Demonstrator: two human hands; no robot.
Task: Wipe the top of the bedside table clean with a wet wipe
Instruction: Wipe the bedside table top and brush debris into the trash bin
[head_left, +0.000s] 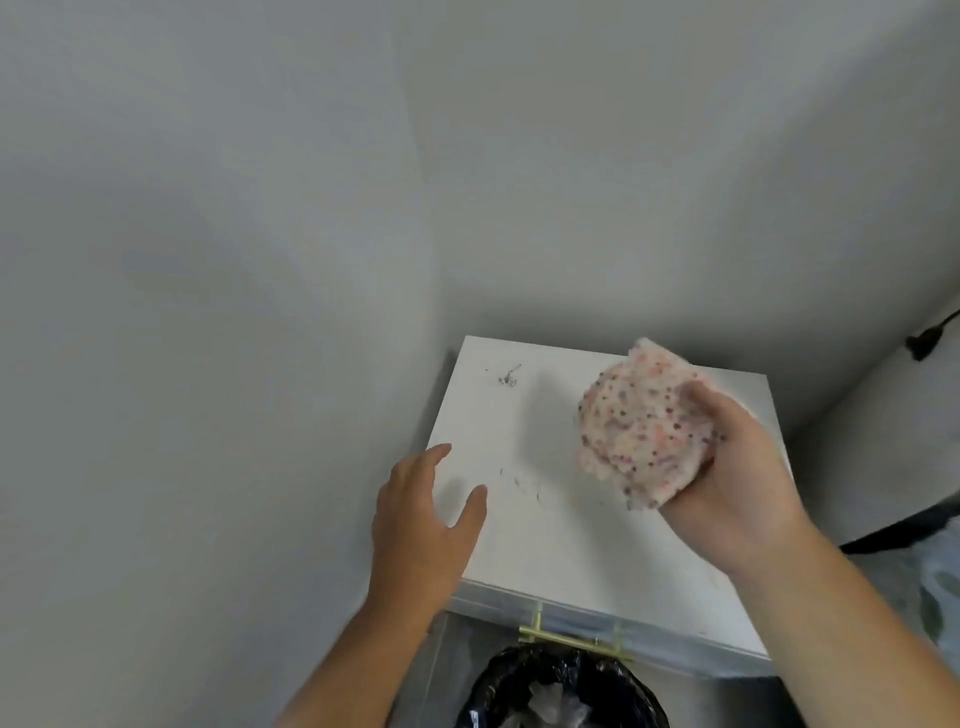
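The white bedside table (550, 540) stands in the corner of the room, seen from above. Dark specks and smudges mark its top, a small clump (509, 376) near the back left and faint streaks (524, 486) near the middle. My right hand (737, 467) holds a pink speckled, fluffy round object (639, 426) above the table's right side. My left hand (421, 514) hovers over the table's left edge, fingers spread, holding nothing. No wet wipe is visible.
A bin lined with a black bag (561, 691) sits on the floor in front of the table, below a brass drawer handle (571, 636). Grey walls close in on the left and behind. A black plug (927, 343) hangs at the right wall.
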